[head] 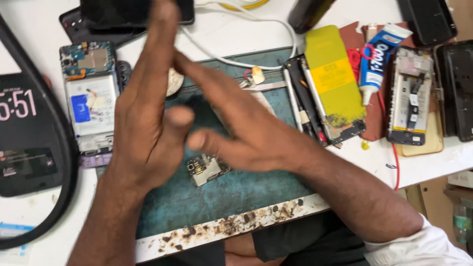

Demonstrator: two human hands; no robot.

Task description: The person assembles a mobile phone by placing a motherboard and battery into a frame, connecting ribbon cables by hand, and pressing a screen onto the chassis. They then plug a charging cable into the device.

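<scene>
Both hands wide, holding nothing: left hand point(148, 113), right hand point(241, 128). Small circuit board point(207, 168) just under them, loose on green mat point(221, 197); careless swipe could knock it off.

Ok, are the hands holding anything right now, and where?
Nothing is held. The left hand and right hand hover open and blurred above the small circuit board on the teal work mat.

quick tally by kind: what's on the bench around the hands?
Hands: 2, left hand, right hand, both bare
Opened phones: 3
Loose circuit board: 1
Glue tube: 1
White cable: 1
Green work mat: 1
Total: 9
</scene>
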